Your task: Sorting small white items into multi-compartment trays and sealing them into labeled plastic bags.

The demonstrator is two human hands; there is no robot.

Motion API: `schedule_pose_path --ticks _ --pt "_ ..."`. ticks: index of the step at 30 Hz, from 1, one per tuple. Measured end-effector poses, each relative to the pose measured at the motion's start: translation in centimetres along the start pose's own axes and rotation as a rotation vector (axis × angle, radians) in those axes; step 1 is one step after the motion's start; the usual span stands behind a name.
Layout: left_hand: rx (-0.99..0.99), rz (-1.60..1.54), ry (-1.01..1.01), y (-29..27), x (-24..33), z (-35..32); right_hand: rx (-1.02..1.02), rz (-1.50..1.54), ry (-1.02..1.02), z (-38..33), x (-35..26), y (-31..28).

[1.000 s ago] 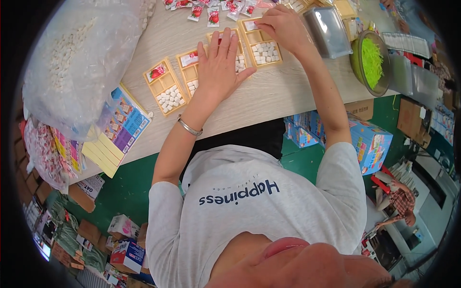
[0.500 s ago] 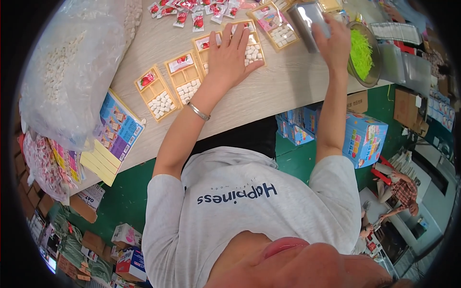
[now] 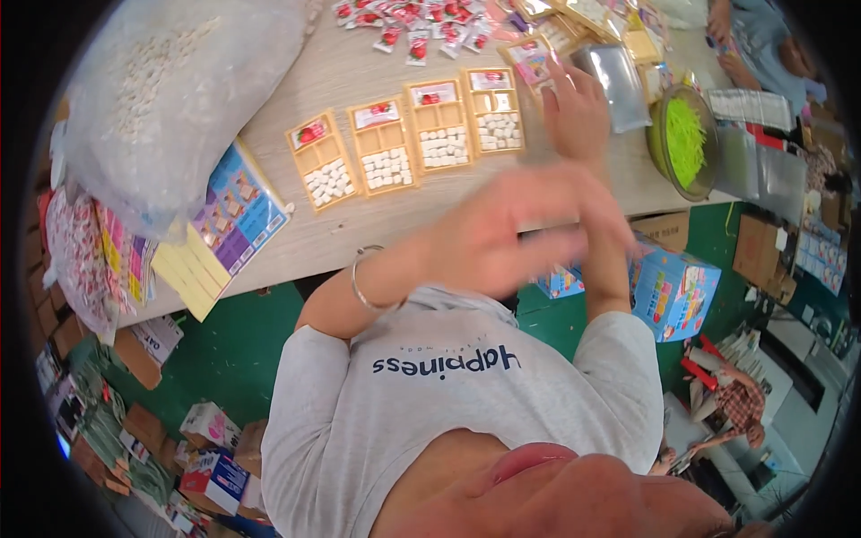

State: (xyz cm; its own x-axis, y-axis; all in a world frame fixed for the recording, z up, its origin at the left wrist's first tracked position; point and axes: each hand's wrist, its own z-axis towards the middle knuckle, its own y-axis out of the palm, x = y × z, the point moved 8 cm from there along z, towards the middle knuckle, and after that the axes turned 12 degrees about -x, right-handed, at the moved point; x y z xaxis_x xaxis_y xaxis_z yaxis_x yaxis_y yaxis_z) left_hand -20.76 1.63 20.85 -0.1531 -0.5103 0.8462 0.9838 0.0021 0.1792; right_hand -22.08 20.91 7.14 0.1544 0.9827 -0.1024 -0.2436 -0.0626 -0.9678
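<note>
Since the earlier frame, the left hand [image 3: 516,224] has left the trays [image 3: 384,136] and now blurs through the air in front of the right forearm; the right hand [image 3: 578,112] has gone from the clear boxes [image 3: 619,94] to the pink-card tray [image 3: 531,56].

By the picture's clock, four trays stand in a row from 11 o'clock to just past 12, the pink-card tray beside the last, toward 1. The clear boxes are at half past 1. The left thumb and fingers stand apart, with nothing seen between them. The right fingers are over the pink-card tray's near end; whether they are clamped on it, I cannot tell.

The trays look light, thin and fairly stiff, so they should slide easily on the smooth table. The marshmallows [image 3: 388,167] look soft and loose in their open compartments, likely to spill or squash if tipped or pressed. The packets [image 3: 375,115] look slick. Best hold is likely by both long rims, kept level, fingertips clear of the marshmallows.
</note>
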Motion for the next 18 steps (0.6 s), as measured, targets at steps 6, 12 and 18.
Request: schedule_pose_path --ticks 6,12,18 --pt "-0.045 -0.479 0.629 4.1 7.9 0.1 -0.061 -0.137 0.143 0.5 -1.7 2.9" --pt "-0.082 -0.542 0.771 5.5 10.5 0.0 -0.079 -0.188 0.292 -4.0 -0.5 3.3" --pt "-0.027 -0.324 0.908 3.0 14.0 -2.6 -0.074 -0.223 0.222 -4.9 -0.1 3.4"
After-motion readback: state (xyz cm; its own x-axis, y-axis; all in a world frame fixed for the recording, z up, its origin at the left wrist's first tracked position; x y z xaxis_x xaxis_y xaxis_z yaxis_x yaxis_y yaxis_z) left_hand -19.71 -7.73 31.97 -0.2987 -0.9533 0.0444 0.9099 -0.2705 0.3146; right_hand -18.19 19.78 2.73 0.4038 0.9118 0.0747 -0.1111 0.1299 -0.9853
